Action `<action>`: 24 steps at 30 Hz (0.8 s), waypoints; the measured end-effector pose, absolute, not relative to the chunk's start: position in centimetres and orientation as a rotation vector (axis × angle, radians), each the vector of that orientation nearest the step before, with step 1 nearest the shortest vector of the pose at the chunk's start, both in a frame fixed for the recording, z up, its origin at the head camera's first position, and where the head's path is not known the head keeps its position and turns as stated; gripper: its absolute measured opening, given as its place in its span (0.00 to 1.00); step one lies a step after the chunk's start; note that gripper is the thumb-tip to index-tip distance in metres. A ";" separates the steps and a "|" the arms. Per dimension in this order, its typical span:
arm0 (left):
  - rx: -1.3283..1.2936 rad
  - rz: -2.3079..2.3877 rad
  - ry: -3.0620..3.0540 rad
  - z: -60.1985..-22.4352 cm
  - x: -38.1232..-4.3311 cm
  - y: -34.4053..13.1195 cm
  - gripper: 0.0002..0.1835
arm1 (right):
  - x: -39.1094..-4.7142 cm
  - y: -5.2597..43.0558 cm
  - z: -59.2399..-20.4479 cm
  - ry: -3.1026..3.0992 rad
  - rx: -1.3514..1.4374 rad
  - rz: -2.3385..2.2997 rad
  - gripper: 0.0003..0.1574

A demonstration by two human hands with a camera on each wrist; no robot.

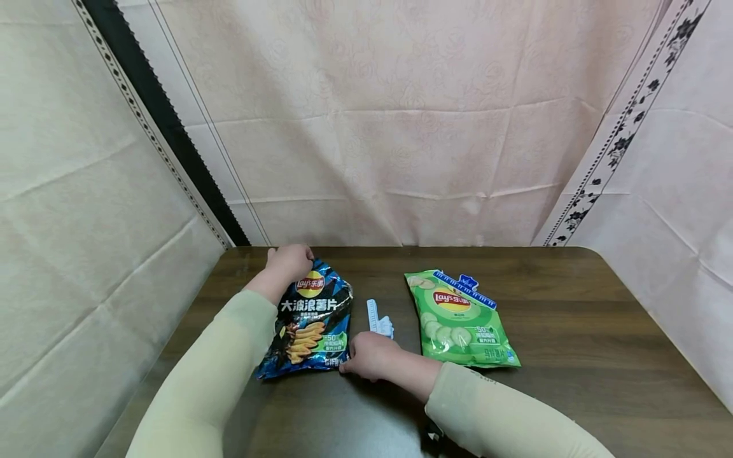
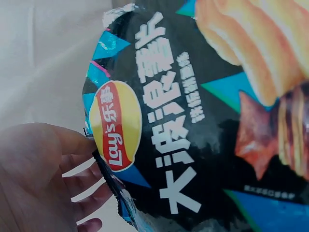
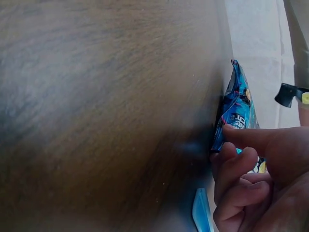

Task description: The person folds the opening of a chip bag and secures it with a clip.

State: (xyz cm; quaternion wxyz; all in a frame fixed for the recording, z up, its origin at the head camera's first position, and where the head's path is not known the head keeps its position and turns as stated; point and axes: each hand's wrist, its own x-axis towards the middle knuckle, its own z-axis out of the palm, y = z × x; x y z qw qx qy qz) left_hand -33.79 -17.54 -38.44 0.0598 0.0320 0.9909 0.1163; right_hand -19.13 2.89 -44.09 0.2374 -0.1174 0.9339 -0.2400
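A black and blue bag of potato chips [image 1: 312, 318] lies face up on the left part of the table. My left hand [image 1: 291, 262] pinches its top edge, thumb in front and fingers behind, as the left wrist view shows beside the logo [image 2: 116, 125]. At the bag's lower right corner, my right hand [image 1: 375, 355] pinches the edge between thumb and forefinger, with the other fingers curled. A light blue bag clip [image 1: 373, 316] lies on the table just beyond the right hand, which covers part of it; the right wrist view catches a blue end of it [image 3: 202, 212].
To the right lies a green bag of potato chips [image 1: 458, 324], with a dark blue bag clip [image 1: 465, 289] across its top edge. The brown wooden table [image 1: 572, 305] is bordered by pale cloth [image 1: 401, 146] at the back and on both sides.
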 end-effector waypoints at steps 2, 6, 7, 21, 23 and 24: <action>0.111 0.369 3.009 -37.9 -33.4 -17.4 0.13 | -19.2 2.9 -44.2 2.560 -0.320 -0.665 0.22; 0.147 0.369 3.038 -36.8 -32.6 -17.3 0.11 | -19.2 3.0 -44.5 2.567 -0.317 -0.673 0.22; 0.160 0.374 3.052 -36.6 -32.4 -17.3 0.11 | -19.2 3.0 -44.5 2.571 -0.318 -0.675 0.22; 0.383 0.468 3.280 -32.8 -27.9 -16.8 0.11 | -19.2 3.2 -44.4 2.596 -0.331 -0.750 0.19; 0.403 0.471 3.312 -32.4 -27.2 -16.7 0.11 | -19.3 3.3 -44.4 2.593 -0.328 -0.762 0.19; 0.412 0.475 3.327 -32.3 -26.9 -16.6 0.11 | -19.3 3.3 -44.4 2.594 -0.329 -0.771 0.19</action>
